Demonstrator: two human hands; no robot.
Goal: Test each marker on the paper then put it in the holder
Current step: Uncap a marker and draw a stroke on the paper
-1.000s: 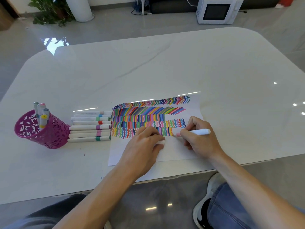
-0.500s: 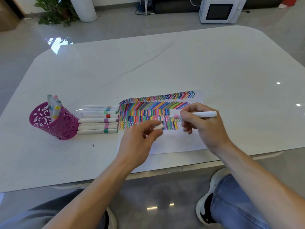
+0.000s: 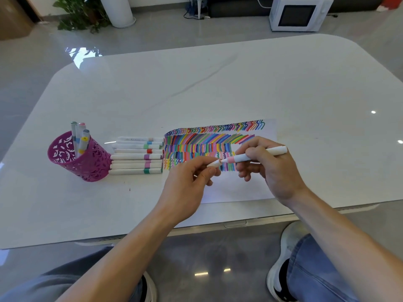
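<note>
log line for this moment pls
step: capping | right hand: holds marker over paper | left hand: pinches cap at marker tip | holder: partly filled | loose markers: between holder and paper

7 markers (image 3: 135,156) in row, 4 in holder (image 3: 91,163), 1 held marker (image 3: 273,151), 1 cap (image 3: 213,164), 1 paper (image 3: 235,192).

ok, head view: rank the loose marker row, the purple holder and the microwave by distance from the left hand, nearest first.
From the left hand:
1. Marker row, lying on the table just to the hand's left.
2. Purple holder, further left, past the row.
3. Microwave, on the floor beyond the table's far edge, upper right.
</note>
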